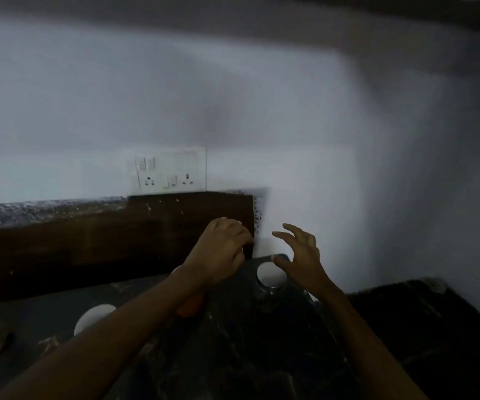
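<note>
On the near part of the dark stone counter (233, 356) lies a white round thing (94, 316), perhaps a bowl, toward the left edge. An orange thing (191, 308) is half hidden under the left forearm. Further in, near the back right corner, stands a steel cup (270, 274) with something white inside. The right hand (300, 255) hovers just above this cup with loose, spread fingers and grasps nothing. Beside it, the left hand (220, 252) has its fingers curled round the right end of a long brown wooden board (117, 232). The board stands on its long edge at the back of the counter and leans against the wall (290, 125), below a white switch plate (168, 170). I judge the board stiff and rather heavy, with a smooth face that can slip in the fingers. Held at one end only, the far end will want to swing or drop. A safer hold is with the free hand on the top edge nearer the middle, lifting clear of the cup.
</note>
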Tool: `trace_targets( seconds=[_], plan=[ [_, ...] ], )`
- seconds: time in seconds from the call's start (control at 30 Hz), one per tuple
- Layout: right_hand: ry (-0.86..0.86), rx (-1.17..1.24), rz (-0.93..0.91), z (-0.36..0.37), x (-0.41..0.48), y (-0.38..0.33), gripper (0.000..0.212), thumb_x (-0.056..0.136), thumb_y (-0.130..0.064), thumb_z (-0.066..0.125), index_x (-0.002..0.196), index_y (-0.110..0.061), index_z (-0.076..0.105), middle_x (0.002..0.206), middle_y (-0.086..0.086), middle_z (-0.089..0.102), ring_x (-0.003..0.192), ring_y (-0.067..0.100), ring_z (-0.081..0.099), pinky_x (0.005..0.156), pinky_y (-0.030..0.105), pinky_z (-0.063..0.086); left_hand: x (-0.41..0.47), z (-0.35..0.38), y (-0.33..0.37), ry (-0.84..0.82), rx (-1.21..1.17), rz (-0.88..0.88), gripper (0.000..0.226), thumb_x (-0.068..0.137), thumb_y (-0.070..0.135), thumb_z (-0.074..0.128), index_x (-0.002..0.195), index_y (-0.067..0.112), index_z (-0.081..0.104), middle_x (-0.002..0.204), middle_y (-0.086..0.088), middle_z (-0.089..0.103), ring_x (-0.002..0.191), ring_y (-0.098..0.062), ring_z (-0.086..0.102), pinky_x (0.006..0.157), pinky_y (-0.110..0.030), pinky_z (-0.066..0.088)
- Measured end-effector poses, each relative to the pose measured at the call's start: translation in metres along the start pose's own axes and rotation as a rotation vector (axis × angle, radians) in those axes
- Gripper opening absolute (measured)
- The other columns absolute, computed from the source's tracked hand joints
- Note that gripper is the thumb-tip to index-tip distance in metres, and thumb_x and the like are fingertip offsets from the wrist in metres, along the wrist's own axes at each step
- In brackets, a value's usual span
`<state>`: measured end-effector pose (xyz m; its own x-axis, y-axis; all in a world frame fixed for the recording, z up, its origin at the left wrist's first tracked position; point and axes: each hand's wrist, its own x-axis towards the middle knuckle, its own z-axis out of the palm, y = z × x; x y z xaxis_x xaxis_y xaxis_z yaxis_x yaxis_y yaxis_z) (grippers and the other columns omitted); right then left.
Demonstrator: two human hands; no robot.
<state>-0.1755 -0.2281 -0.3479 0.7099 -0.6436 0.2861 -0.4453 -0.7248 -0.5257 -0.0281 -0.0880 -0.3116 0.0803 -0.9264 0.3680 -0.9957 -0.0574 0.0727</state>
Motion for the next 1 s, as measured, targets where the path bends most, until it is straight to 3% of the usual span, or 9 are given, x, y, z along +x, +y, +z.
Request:
trace_targets(
  seconds=[0.1, 0.27, 0.4, 0.57, 0.77, 1.0],
  plan=[
    [-0.081, 0.023, 0.050, 0.026, -0.001, 0.031, 0.051, 0.079, -0.033, 0.068, 0.126, -0.019, 0.053, 0.146, 0.004, 0.036, 0.133, 0.028, 0.030, 0.108, 0.042, 0.026, 0.008, 0.033, 0.010, -0.161, -0.019, -0.063, 0.039, 0.094, 0.021, 0.043, 0.132, 0.024, 0.047, 0.142, 0.005, 0.043, 0.138, -0.013, 0.025, 0.114, -0.033, 0.009],
    [-0.196, 0.114, 0.149, 0.072, -0.006, 0.067, 0.057, 0.078, -0.041, 0.066, 0.129, -0.023, 0.048, 0.142, 0.006, 0.039, 0.130, 0.026, 0.037, 0.107, 0.046, 0.035, 0.011, 0.097, 0.022, -0.444, 0.028, -0.101, 0.054, 0.095, 0.024, 0.044, 0.145, 0.026, 0.023, 0.157, 0.001, 0.013, 0.145, -0.020, 0.004, 0.116, -0.043, 0.003],
    [-0.277, 0.194, 0.297, 0.094, -0.013, 0.077, 0.072, 0.083, -0.031, 0.065, 0.143, -0.022, 0.026, 0.156, 0.006, 0.007, 0.143, 0.026, 0.012, 0.114, 0.040, 0.017, -0.001, 0.138, 0.039, -0.534, -0.013, -0.143, 0.066, 0.093, 0.028, 0.048, 0.148, 0.025, 0.011, 0.158, -0.003, 0.000, 0.145, -0.024, -0.002, 0.116, -0.046, 0.000],
    [-0.196, 0.310, 0.320, 0.110, -0.025, 0.086, 0.067, 0.085, -0.026, 0.064, 0.142, -0.020, 0.029, 0.151, 0.007, 0.026, 0.137, 0.022, 0.028, 0.104, 0.022, 0.019, -0.012, 0.160, 0.042, -0.498, -0.075, -0.184, 0.077, 0.091, 0.026, 0.051, 0.149, 0.026, 0.000, 0.158, -0.001, -0.008, 0.145, -0.021, -0.007, 0.116, -0.041, -0.002],
    [-0.143, 0.327, 0.305, 0.109, -0.031, 0.086, 0.058, 0.088, -0.025, 0.060, 0.140, -0.021, 0.034, 0.150, 0.009, 0.029, 0.138, 0.023, 0.029, 0.104, 0.024, 0.023, -0.016, 0.158, 0.044, -0.508, -0.154, -0.192, 0.078, 0.092, 0.021, 0.051, 0.148, 0.025, -0.003, 0.156, 0.001, -0.015, 0.144, -0.020, -0.012, 0.115, -0.039, -0.005],
    [-0.136, 0.519, 0.273, 0.077, -0.046, 0.057, 0.055, 0.087, -0.029, 0.061, 0.137, -0.021, 0.040, 0.143, 0.002, 0.042, 0.129, 0.013, 0.038, 0.102, 0.025, 0.029, -0.043, 0.123, 0.035, -0.332, -0.223, -0.174, 0.098, 0.085, 0.017, 0.059, 0.138, 0.026, -0.023, 0.149, 0.005, -0.029, 0.139, -0.016, -0.021, 0.114, -0.039, -0.004]
  ],
)
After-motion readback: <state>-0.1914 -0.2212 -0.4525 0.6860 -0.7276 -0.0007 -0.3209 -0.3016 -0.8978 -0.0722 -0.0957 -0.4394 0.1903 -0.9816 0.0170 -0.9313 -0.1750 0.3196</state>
